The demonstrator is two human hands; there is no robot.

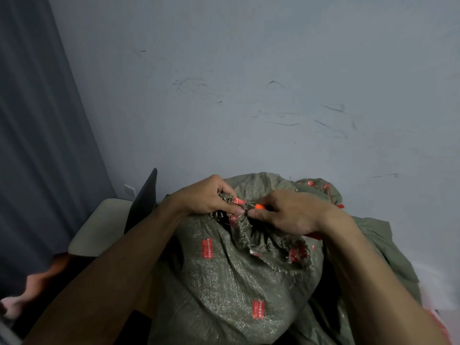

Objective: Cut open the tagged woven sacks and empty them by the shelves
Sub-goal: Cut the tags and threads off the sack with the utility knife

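Two hands are seen at the gathered neck (246, 230) of a green woven sack (231, 282), which stands upright at lower centre, in front of the wall (249, 95). Frayed neck fabric is pinched between thumb and fingers of the left hand (209, 197). An orange-tipped tool (259, 206) is gripped in the curled fingers of the right hand (288, 212), its tip touching the neck; the rest is hidden. Red labels (207, 248) are noted on the sack's side. A second green sack (373, 235) lies just behind, to the right. A curtain (37, 145) hangs at left.
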